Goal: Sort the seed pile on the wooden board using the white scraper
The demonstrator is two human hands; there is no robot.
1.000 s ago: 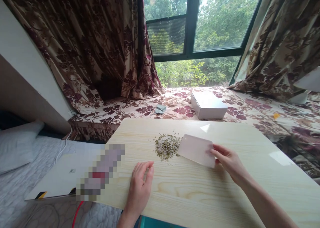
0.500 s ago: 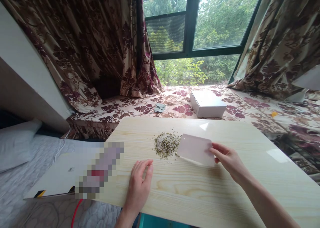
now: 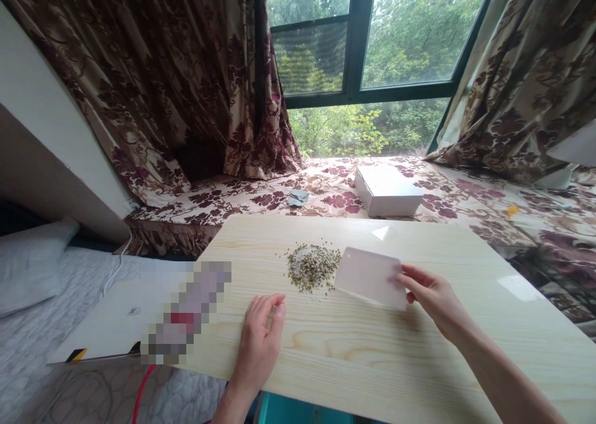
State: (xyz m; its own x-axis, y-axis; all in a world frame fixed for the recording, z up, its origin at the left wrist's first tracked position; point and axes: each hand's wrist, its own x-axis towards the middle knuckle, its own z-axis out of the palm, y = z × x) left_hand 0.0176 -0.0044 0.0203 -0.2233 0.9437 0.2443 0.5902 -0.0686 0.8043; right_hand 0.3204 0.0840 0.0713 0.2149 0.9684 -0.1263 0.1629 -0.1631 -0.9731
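A pile of small green beans mixed with white grains lies on the pale wood-grain table, with a few strays around its edge. My right hand pinches the right edge of a thin white plastic scraper, thumb on the near side. The scraper is tilted, its left edge close beside the pile's right side; I cannot tell whether they touch. Nearer to me and left of the pile, my left hand rests on the table, holding nothing, its fingers loosely bent and the thumb apart.
A white box and a crumpled grey-green piece sit on the flowered window ledge beyond the table. At left, a white board or box with a blurred patch adjoins the table. Something teal shows below the near edge.
My right hand and the scraper have shifted slightly to the right, away from the pile. My left hand stays in about the same place.
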